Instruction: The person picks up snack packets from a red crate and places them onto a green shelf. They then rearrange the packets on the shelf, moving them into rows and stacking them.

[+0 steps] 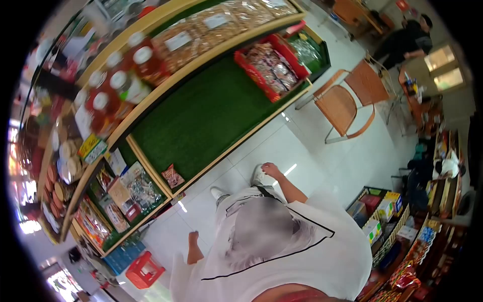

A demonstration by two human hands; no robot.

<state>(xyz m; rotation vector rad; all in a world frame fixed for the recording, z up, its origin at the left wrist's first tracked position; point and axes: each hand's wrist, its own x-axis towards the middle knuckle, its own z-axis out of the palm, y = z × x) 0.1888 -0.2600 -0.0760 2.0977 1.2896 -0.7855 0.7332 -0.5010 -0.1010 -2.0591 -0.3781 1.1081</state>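
Observation:
My right hand [270, 170] hangs over the floor beside a white shoe [260, 175], fingers curled inward and nothing seen in them. My left hand [193, 237] is low at my other side, apart from the shelf; its fingers are too small and turned to make out. In front of me is a wood-edged shelf lined with green turf [201, 118]. One small red snack packet [172, 176] lies near its front left corner. A red box [274, 95] full of small wrapped packets sits at its right end. Neither hand touches these.
Bottles of reddish drink [143, 56] and bagged goods [216, 22] fill the upper shelf. A brown chair [338, 105] stands to the right, a red stool [144, 270] at lower left. Stocked crates [382, 211] are at right. Another person [410, 40] is at far upper right.

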